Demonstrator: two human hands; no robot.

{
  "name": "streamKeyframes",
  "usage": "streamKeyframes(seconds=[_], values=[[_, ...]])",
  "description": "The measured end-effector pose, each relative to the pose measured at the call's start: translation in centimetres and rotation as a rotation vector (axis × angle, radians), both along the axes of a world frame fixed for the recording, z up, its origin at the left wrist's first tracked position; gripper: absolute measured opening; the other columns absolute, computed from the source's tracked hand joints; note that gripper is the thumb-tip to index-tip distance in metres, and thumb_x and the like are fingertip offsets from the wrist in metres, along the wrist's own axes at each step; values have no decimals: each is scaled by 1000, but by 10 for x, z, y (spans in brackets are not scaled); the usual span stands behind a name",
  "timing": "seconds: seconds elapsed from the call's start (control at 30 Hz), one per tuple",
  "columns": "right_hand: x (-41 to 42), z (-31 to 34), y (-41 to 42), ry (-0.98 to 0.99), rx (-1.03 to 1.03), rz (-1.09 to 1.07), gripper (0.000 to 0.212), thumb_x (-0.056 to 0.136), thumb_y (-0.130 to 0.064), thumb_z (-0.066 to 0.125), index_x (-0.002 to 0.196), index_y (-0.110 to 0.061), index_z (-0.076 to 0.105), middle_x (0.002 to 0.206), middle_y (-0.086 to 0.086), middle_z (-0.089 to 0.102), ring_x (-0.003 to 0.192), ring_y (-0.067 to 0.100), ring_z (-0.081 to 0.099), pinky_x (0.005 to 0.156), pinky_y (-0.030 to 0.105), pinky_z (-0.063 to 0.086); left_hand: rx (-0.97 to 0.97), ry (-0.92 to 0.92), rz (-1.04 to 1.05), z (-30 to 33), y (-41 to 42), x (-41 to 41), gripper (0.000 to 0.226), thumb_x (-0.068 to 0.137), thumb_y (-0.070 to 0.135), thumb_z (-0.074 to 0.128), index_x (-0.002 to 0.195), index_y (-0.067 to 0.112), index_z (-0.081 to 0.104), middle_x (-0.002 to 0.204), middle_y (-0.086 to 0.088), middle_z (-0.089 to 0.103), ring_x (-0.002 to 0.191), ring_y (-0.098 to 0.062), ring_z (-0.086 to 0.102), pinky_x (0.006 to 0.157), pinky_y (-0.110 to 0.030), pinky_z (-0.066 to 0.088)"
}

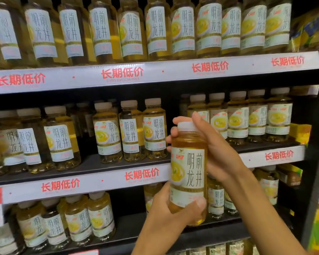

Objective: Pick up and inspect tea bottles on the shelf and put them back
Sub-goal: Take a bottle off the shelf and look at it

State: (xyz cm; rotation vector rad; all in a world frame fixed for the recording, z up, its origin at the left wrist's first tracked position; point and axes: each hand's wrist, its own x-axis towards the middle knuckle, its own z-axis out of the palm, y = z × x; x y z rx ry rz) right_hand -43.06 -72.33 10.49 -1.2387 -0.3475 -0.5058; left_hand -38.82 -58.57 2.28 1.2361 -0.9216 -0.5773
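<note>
I hold one tea bottle (188, 170) upright in front of the middle shelf (85, 169), its white label with black characters facing me. My right hand (215, 150) grips its upper part from behind, fingers curled round the neck below the white cap. My left hand (170, 208) grips the bottle's base from below, thumb across the lower label. The amber tea fills the bottle. An empty slot shows on the middle shelf just behind the held bottle.
Rows of identical tea bottles fill the top shelf (155, 70), the middle shelf and the bottom shelf (129, 227). White price strips with red characters run along each shelf edge. Yellow packaged goods (300, 133) sit at the right, beside a dark shelf post (317, 181).
</note>
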Motion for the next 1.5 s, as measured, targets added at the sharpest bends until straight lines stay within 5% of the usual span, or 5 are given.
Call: streamKeyframes(seconds=[0.43,0.73,1.07,1.3,1.5], values=[[8,0,14,40,24,18,48,76,-42,62,113,-11,62,90,8,72,90,23,70,76,34,58,-241,553,-236,5,1,2,69,69,56,63,122,12,65,105,-23,68,76,-28,68,52,-37,54],[7,-8,16,16,-120,-249,27,86,-39,57,102,-20,68,88,2,73,89,17,71,73,28,58,-55,18,78,0,1,6,55,68,73,42,108,43,64,108,14,72,103,-4,66,93,-32,49],[13,-5,16,103,67,59,39,86,-41,50,106,-10,60,83,8,70,84,23,70,74,33,58,-158,527,-278,-4,-3,2,75,84,64,43,123,2,59,88,-20,66,68,-27,65,57,-34,55],[7,-9,17,15,-253,-421,33,90,-43,55,106,-16,62,83,-1,72,87,15,70,77,24,55,-82,43,152,-6,-3,6,45,71,76,33,96,58,67,106,16,72,103,-3,66,95,-34,49],[8,-6,21,85,-267,-470,31,91,-53,49,101,-28,66,90,-5,75,92,10,70,84,31,56,-143,142,145,-7,-11,4,64,70,76,41,117,39,62,109,6,72,101,-12,68,89,-37,55]])
